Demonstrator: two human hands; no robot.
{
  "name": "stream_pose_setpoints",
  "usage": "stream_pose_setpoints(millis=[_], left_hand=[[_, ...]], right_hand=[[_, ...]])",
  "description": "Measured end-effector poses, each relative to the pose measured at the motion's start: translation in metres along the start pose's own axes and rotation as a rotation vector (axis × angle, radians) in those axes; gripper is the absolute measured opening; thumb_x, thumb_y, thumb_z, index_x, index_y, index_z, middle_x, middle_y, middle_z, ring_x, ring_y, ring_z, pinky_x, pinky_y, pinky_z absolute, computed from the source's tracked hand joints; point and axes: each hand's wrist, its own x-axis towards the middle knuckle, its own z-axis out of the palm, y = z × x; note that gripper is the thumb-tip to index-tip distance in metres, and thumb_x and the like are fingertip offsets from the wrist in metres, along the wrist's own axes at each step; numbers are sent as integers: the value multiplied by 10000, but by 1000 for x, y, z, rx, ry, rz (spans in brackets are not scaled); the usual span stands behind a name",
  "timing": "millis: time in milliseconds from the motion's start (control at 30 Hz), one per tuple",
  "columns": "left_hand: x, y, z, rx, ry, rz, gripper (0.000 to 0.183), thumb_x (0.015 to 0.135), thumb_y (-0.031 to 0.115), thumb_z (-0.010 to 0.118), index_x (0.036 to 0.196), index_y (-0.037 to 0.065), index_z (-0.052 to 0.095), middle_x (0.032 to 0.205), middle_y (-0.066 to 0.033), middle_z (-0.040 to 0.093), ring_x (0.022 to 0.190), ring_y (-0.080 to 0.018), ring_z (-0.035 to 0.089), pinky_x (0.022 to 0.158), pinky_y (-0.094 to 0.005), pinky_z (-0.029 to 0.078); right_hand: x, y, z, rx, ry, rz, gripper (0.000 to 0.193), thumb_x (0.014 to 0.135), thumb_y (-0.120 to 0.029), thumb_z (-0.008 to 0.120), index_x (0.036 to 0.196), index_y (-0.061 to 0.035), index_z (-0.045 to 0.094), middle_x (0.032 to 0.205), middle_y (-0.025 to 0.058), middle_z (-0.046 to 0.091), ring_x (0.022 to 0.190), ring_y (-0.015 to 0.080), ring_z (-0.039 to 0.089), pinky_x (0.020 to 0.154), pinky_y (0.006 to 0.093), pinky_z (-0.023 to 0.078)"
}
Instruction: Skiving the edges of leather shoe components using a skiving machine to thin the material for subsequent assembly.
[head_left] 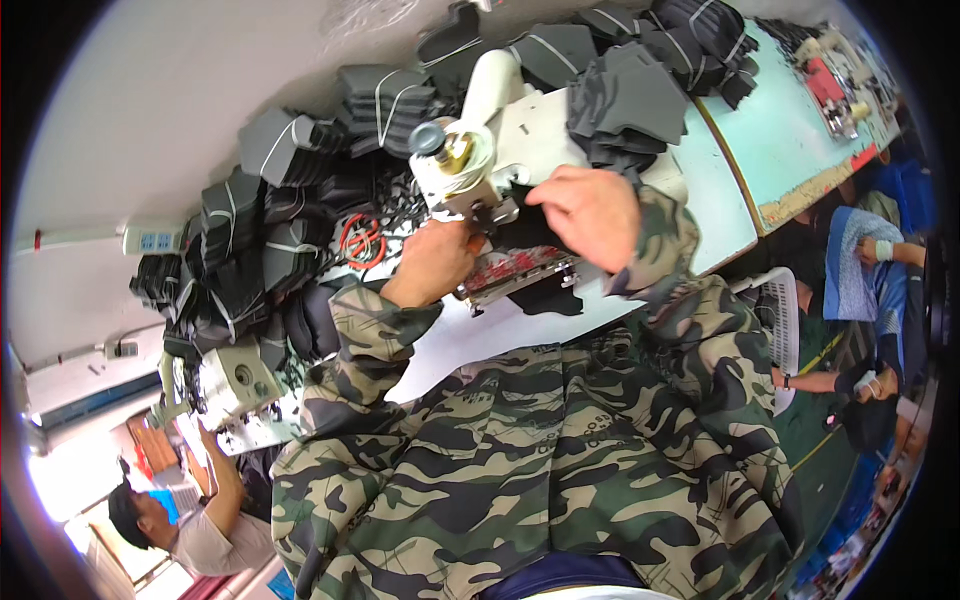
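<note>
A white sewing machine [470, 165] stands on the worktable in front of me. My left hand [437, 262] is curled in close beside the needle area; its fingertips, and whatever they hold, are hidden. On the other side of the machine head, my right hand [590, 215] has thumb and fingers pinched on the edge of a black fabric piece [530, 228]. This piece lies under and beside the machine head. Along the machine's near edge runs a metal part with red marks [515, 268]. Another black piece [548, 298] hangs over the table's front edge.
Bundles of dark cut pieces [290, 145], tied with pale bands, are heaped behind and left. A loose dark stack [625, 95] lies right of the machine. Orange-handled scissors [362, 242] rest left. A white basket [780, 330] stands right. Other people work on both sides.
</note>
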Motion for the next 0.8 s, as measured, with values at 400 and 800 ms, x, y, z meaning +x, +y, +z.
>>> stream_pose_setpoints(millis=[400,800], left_hand=[[-60,-27,14,-1171,-463,-269,280,982,259,434,939,20,573,731,-38,550,510,-128,552,448,-267,468],[-30,-34,7,-403,-156,-61,275,933,190,472,1015,-42,596,868,-178,648,780,-252,602,745,-345,454]], right_hand=[[-83,-55,59,1271,-188,697,279,820,4,628,1096,6,587,927,28,619,749,46,576,630,199,475],[-63,-66,83,1218,-285,751,358,872,-52,604,1206,53,532,889,58,620,717,72,584,643,241,516]])
